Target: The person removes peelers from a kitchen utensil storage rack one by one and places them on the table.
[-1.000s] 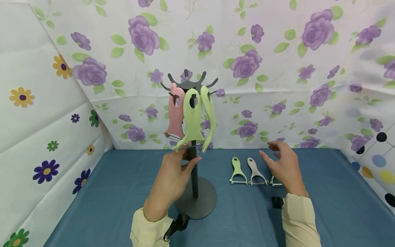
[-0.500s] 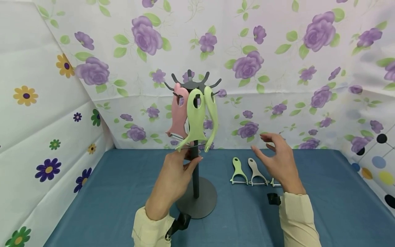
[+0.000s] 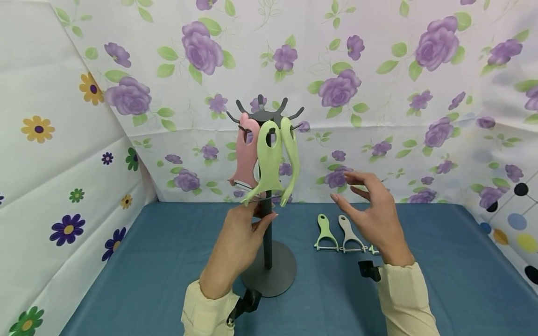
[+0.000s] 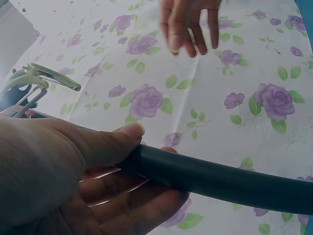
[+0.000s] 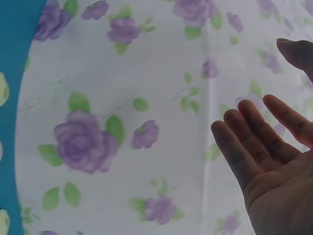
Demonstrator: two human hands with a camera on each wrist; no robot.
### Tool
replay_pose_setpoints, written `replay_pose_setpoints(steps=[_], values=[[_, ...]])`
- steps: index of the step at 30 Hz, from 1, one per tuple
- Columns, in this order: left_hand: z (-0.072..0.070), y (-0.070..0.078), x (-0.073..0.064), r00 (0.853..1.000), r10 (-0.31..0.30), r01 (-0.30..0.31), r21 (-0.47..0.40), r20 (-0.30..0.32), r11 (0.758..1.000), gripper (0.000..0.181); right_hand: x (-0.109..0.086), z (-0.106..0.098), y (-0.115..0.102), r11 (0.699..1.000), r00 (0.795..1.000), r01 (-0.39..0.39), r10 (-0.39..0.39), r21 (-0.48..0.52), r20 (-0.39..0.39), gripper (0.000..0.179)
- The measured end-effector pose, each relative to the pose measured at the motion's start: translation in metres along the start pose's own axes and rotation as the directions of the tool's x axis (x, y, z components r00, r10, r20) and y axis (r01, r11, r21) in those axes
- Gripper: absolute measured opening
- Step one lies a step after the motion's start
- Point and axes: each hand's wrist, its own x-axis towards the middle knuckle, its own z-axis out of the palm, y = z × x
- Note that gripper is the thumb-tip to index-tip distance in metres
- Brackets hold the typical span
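A dark grey stand (image 3: 267, 238) with a round base and a ring of hooks on top stands left of centre. My left hand (image 3: 235, 238) grips its pole below the hanging tools; in the left wrist view thumb and fingers wrap the pole (image 4: 220, 178). From the hooks hang a pink peeler (image 3: 246, 154), a light green peeler (image 3: 270, 156) facing me and another green peeler (image 3: 291, 158) seen edge-on. My right hand (image 3: 376, 219), fingers apart and holding nothing, hovers right of the stand. In the right wrist view its fingers (image 5: 259, 147) are spread.
On the blue tablecloth (image 3: 336, 298) right of the stand lie a green peeler (image 3: 324, 231) and a whitish peeler (image 3: 349, 233). A third peeler (image 3: 373, 250) is mostly hidden behind my right hand. A flowered sheet (image 3: 319, 46) hangs behind the table.
My right hand has moved left and slightly up, away from the peelers on the table and toward the stand. The left hand keeps its grip on the pole. The view has shifted slightly.
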Motion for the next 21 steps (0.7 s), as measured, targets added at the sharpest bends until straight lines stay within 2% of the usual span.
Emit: replay_pose_setpoints(steps=[8, 13, 21], values=[[0.000, -0.001, -0.001, 1.000, 0.021, -0.021, 0.016, -0.014, 1.000, 0.044, 0.003, -0.003, -0.022, 0.998, 0.997, 0.071, -0.071, -0.001, -0.008, 0.056], [0.001, -0.001, 0.000, 1.000, 0.010, -0.010, 0.016, -0.007, 1.000, 0.044, 0.003, -0.004, -0.028, 0.995, 0.995, 0.098, -0.098, -0.006, -0.004, 0.057], [0.001, -0.001, 0.000, 1.000, 0.011, -0.011, 0.023, -0.006, 1.000, 0.045, 0.004, -0.006, -0.040, 0.991, 0.992, 0.124, -0.124, 0.042, 0.004, 0.060]])
